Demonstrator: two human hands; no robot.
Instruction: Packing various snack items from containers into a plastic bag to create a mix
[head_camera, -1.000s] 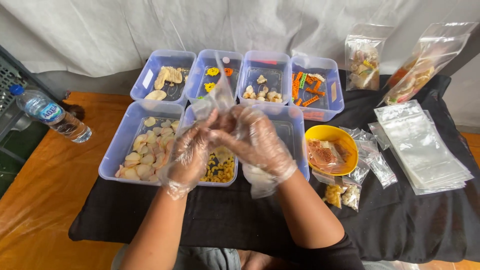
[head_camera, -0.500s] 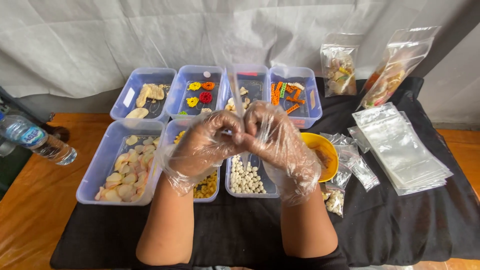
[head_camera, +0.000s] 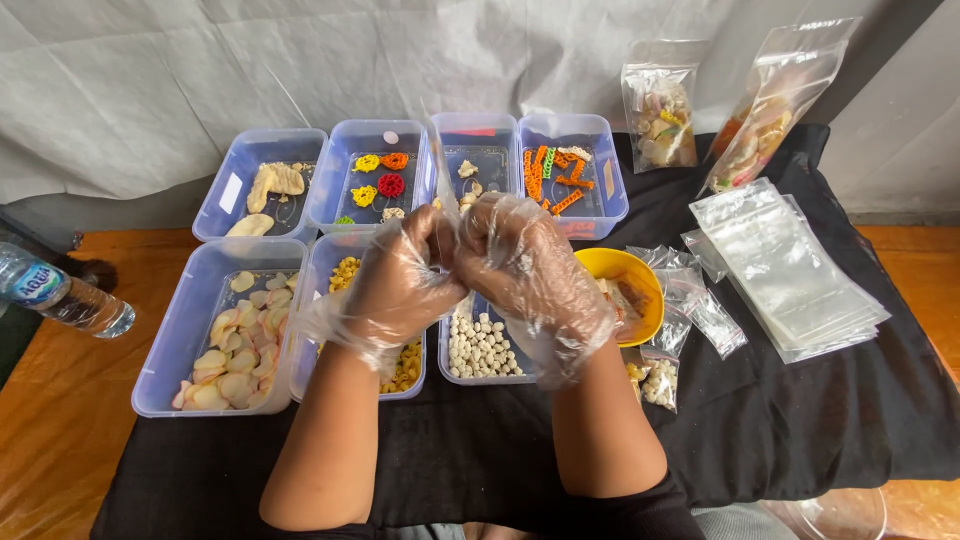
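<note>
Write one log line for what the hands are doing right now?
left hand: pinching clear bag | right hand: pinching same bag | below: tubs of crackers | right: yellow bowl

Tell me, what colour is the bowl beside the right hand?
Yellow: the bowl shows in the head view.

Two filled clear zip pouches (head_camera: 658, 108) (head_camera: 772, 100) of mixed crackers lean against the far right backdrop. Right of centre, a stack of empty clear pouches (head_camera: 790, 270) lies flat on the black tabletop (head_camera: 800, 420). Small clear sachets (head_camera: 705, 305) lie beside a yellow bowl (head_camera: 640, 275), with two small filled packets (head_camera: 648, 382) nearer. At the far left, a clear water bottle (head_camera: 55, 295) carries a blue-and-white label (head_camera: 28, 288). One far-left container (head_camera: 262, 178) bears a plain white sticker (head_camera: 231, 192).
</note>
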